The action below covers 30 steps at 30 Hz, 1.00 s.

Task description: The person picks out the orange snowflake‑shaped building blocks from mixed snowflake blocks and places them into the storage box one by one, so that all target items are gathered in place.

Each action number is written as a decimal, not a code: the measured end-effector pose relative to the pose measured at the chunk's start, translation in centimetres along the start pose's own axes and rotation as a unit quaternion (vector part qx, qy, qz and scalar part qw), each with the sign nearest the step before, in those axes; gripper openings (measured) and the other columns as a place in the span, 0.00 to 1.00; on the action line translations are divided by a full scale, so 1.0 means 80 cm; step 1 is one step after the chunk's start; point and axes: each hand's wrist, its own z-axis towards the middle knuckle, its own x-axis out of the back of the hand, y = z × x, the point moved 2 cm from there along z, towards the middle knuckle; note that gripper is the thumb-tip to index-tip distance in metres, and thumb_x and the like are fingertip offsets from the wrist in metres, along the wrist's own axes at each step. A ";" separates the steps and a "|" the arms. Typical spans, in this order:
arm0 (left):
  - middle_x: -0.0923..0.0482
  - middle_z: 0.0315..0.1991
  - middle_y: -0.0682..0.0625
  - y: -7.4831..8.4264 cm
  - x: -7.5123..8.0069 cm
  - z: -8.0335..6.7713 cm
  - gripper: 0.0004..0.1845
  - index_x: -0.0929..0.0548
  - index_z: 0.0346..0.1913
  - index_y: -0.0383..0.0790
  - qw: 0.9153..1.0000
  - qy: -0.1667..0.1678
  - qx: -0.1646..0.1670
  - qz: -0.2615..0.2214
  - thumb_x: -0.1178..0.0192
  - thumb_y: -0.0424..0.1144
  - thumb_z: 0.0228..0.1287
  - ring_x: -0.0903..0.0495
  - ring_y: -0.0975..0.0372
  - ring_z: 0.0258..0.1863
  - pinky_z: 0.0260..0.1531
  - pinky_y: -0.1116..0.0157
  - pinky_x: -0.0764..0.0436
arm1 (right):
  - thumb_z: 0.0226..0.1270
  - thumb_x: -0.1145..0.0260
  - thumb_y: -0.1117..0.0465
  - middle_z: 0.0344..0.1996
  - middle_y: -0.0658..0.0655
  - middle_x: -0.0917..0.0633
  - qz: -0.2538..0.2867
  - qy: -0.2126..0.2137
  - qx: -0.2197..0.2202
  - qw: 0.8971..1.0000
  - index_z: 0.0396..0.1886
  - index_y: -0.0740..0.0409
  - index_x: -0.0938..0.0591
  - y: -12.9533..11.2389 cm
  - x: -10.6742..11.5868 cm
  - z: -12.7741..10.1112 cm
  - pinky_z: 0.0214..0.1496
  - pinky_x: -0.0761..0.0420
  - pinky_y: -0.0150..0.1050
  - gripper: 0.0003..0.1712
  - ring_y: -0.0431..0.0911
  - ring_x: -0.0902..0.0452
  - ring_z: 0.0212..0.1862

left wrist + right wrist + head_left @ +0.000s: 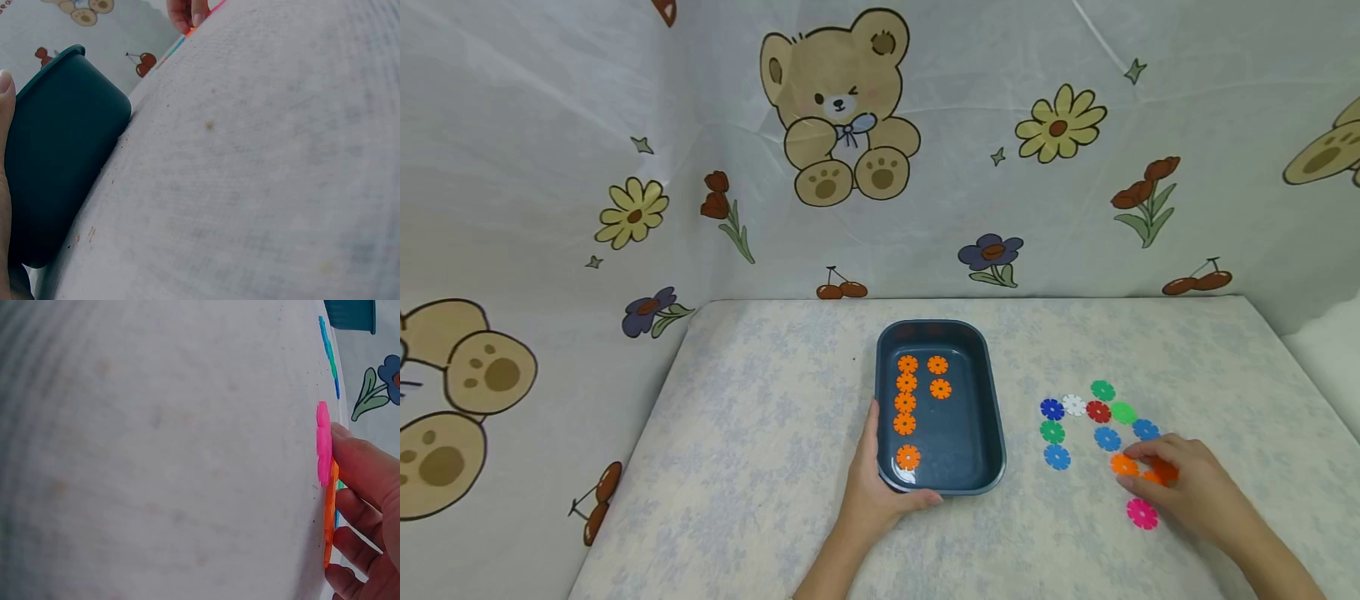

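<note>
A dark blue rectangular tray (975, 450) holds several orange notched discs (906, 402), most of them in a column along its left side. My left hand (872, 492) grips the tray's near left corner, thumb along the near wall and fingers at the left wall. On the right, my right hand (1187, 483) is low over orange discs (1124, 465) on the table, thumb and index finger apart. Its fingertips touch the orange discs (329, 519) in the right wrist view; the palm hides part of them. A pink disc (1142, 513) lies just nearer than the thumb.
Between tray and right hand lie loose discs: dark blue (1052, 409), white (1074, 405), red (1098, 412), several green (1102, 390) and light blue (1057, 457). The pale table (760, 450) ends at a printed cloth (925, 242) behind and at the left.
</note>
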 end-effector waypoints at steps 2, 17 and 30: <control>0.56 0.81 0.59 0.001 0.000 0.000 0.75 0.60 0.81 0.58 1.000 0.000 0.001 -0.004 0.15 0.51 0.33 0.50 0.56 0.79 0.73 0.41 0.41 | 0.45 0.18 0.48 0.44 0.61 0.18 0.002 0.000 0.005 1.000 0.46 0.55 0.15 -0.001 0.000 -0.001 0.40 0.15 0.54 0.29 0.59 0.31 0.50; 0.57 0.81 0.59 0.000 0.000 0.000 0.74 0.60 0.80 0.60 1.000 -0.001 -0.003 -0.004 0.16 0.53 0.34 0.50 0.56 0.79 0.72 0.40 0.41 | 0.48 0.20 0.46 0.46 0.60 0.15 0.018 -0.023 -0.009 1.000 0.52 0.56 0.15 -0.006 0.002 -0.005 0.41 0.13 0.47 0.32 0.54 0.23 0.47; 0.57 0.81 0.59 -0.001 0.000 -0.001 0.74 0.60 0.80 0.64 1.000 -0.001 -0.001 -0.005 0.16 0.54 0.34 0.50 0.56 0.79 0.72 0.40 0.40 | 0.46 0.20 0.43 0.40 0.55 0.14 -0.038 -0.012 0.032 0.999 0.48 0.56 0.12 -0.010 0.002 -0.005 0.38 0.14 0.38 0.31 0.51 0.22 0.44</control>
